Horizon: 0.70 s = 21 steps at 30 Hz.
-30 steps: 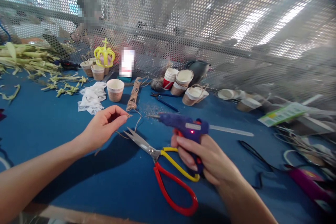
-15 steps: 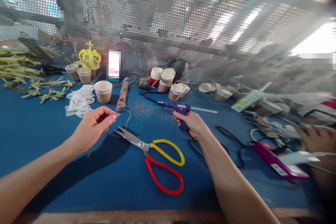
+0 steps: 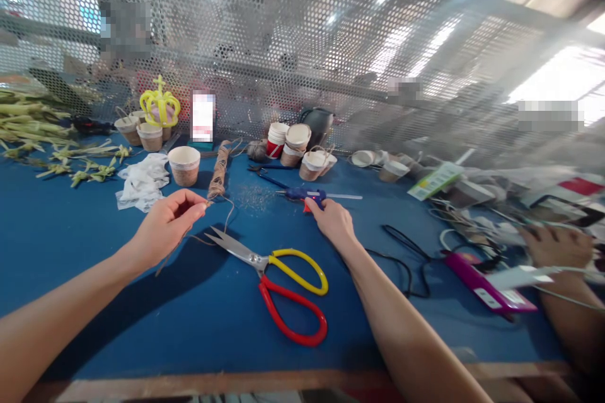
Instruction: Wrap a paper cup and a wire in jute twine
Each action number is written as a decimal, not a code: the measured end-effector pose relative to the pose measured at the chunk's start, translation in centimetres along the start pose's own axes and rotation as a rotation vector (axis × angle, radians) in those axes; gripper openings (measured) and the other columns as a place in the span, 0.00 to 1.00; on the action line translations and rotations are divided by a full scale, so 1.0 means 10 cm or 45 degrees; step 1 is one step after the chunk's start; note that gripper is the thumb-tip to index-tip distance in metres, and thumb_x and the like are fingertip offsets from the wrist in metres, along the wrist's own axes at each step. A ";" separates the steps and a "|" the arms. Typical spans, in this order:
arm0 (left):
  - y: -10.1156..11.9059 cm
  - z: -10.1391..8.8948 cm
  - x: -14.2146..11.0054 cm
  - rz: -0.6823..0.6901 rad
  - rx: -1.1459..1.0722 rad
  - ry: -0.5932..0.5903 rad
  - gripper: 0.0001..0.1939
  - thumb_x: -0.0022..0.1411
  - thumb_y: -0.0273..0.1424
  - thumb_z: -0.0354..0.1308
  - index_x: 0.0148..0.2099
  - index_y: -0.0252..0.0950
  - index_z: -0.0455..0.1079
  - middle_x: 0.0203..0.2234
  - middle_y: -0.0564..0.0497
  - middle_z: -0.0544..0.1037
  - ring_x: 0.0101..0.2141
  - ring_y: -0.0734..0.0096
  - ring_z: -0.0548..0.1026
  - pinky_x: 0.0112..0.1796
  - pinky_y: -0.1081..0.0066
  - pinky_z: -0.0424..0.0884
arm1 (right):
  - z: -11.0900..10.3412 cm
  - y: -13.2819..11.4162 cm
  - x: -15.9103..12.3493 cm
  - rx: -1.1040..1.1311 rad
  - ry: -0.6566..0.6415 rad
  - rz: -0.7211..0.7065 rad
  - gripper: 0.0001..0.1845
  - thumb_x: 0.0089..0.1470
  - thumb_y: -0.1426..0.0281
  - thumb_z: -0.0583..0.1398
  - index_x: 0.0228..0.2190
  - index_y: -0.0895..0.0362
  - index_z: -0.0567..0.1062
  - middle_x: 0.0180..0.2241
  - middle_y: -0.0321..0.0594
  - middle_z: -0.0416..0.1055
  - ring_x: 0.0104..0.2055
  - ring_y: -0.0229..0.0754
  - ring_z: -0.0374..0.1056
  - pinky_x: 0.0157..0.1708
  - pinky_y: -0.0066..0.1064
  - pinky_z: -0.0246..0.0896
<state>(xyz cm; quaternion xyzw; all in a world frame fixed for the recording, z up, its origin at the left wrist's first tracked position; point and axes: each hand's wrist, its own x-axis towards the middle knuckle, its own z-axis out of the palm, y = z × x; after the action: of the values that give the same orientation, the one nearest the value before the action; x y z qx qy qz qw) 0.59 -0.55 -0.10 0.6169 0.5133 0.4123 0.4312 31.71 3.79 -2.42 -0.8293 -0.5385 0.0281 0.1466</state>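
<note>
My left hand [image 3: 172, 223] pinches a thin brown twine [image 3: 165, 263] between thumb and fingertips, its loose end hanging below. My right hand [image 3: 334, 221] is closed round the handle of a blue glue gun [image 3: 302, 194], low over the table, a clear glue stick [image 3: 345, 196] poking from its back and its nozzle facing left. Between my hands lie scissors [image 3: 255, 259] with one yellow and one red handle loop, blades slightly apart. Beyond my left hand are a twine bundle [image 3: 218, 170], a paper-lined cup [image 3: 184, 167] and a crumpled white cloth [image 3: 143, 181].
Pliers [image 3: 271, 169] and several small cups [image 3: 314, 165] stand farther back before a perforated metal screen [image 3: 246, 31]. Dry husks [image 3: 28, 119] lie left. At right, a purple power strip [image 3: 489, 280], cables and another person's hand [image 3: 558, 244] crowd the table.
My right hand has moved left and slightly down with the glue gun, which has tilted lower toward the table. My left hand keeps its pinch on the twine, nearly still.
</note>
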 end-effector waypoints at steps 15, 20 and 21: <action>0.02 -0.03 0.05 0.090 0.190 0.044 0.11 0.53 0.38 0.50 0.34 0.35 0.65 0.19 0.56 0.65 0.18 0.79 0.59 0.18 0.79 0.55 | -0.41 -0.28 -0.69 0.097 -0.470 -0.764 0.20 0.44 0.55 0.57 0.36 0.56 0.69 0.34 0.41 0.68 0.35 0.42 0.65 0.34 0.31 0.59; 0.02 -0.03 0.06 0.035 0.187 0.066 0.12 0.53 0.39 0.50 0.33 0.35 0.65 0.17 0.57 0.63 0.18 0.78 0.59 0.19 0.78 0.56 | -0.41 -0.42 -1.04 -0.137 -0.536 -1.027 0.24 0.36 0.52 0.62 0.29 0.57 0.69 0.32 0.41 0.65 0.36 0.46 0.61 0.31 0.34 0.56; 0.02 -0.03 0.07 0.025 0.195 0.071 0.12 0.52 0.39 0.51 0.33 0.35 0.65 0.17 0.57 0.63 0.18 0.78 0.59 0.19 0.78 0.56 | -0.40 -0.43 -1.04 -0.132 -0.549 -1.031 0.23 0.36 0.52 0.62 0.28 0.57 0.69 0.31 0.40 0.65 0.35 0.45 0.60 0.31 0.33 0.55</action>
<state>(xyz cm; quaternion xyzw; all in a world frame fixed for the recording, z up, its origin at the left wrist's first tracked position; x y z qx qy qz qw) 0.42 0.12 0.27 0.6413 0.5491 0.3930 0.3644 24.36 -4.85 1.41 -0.5334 -0.8381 0.1136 -0.0113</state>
